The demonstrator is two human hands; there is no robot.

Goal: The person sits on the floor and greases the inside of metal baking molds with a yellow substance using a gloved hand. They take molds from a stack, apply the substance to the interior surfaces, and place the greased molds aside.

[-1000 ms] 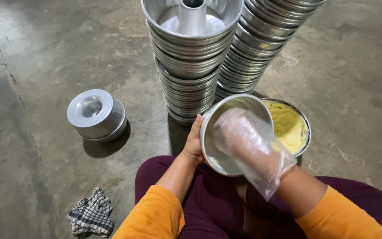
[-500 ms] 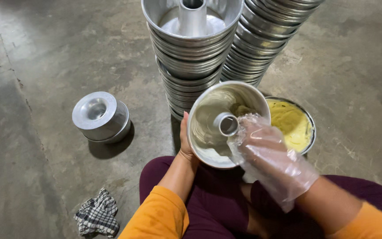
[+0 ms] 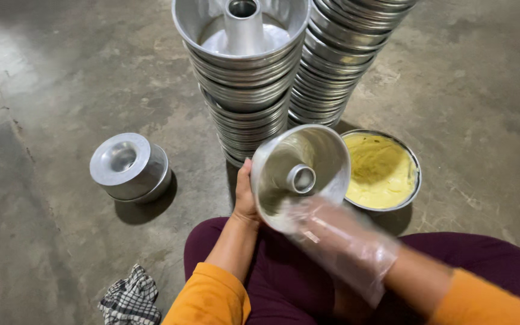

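- Left hand (image 3: 246, 195): bare, raised from an orange sleeve, palm pressed against the outer left wall of the tube pan (image 3: 301, 171); its fingers are closed around the back of that wall and hidden there, only the thumb side showing.
- Tube pan: a round aluminium mould with a central tube, held tilted above the lap so that its open mouth faces the person.
- Right hand (image 3: 338, 238): covered by a loose clear plastic glove, blurred, reaching up to the pan's lower rim; the fingers (image 3: 299, 210) lie flat and spread over the inner wall near that rim, closing on nothing.
- Bowl of yellow paste (image 3: 413, 177): a shallow metal bowl on the concrete floor (image 3: 49, 72), just right of the held pan and partly behind it.
- Two tall stacks of like pans: the nearer stack (image 3: 242, 90) directly behind the held pan, the second stack (image 3: 338, 60) just beside it to the right.
- Upturned pan (image 3: 129, 167): stands alone on the floor, well to the left.
- Checked cloth (image 3: 130, 298): crumpled on the floor beside the left elbow.
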